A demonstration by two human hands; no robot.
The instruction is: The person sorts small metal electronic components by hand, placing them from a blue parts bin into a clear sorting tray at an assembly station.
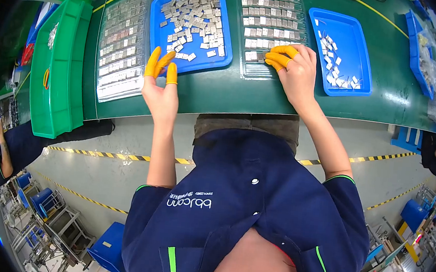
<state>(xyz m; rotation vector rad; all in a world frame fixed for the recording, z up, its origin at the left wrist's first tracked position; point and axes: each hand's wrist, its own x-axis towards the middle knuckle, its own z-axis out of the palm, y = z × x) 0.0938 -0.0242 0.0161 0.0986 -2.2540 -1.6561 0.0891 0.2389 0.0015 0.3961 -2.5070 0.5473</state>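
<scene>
My left hand [160,92], with yellow finger cots on its thumb and fingers, hovers by the near left corner of a blue tray [227,59]. Its fingers are apart and nothing shows between them. That tray holds many loose small rectangular metal parts [197,23]. My right hand [298,78], also in yellow finger cots, is closed at the near row of a clear plastic tray [252,74] lined with such parts. Its fingertips pinch at a small rectangular metal part [260,56] in that row; the fingers partly hide it.
Left of the blue tray lies another clear tray [102,94] of parts in rows, then a green bin [48,116]. At right, a second blue tray [360,50] holds small white pieces with wires. Farther right is a blue bin [416,60] with plastic bags. Other people stand at both sides.
</scene>
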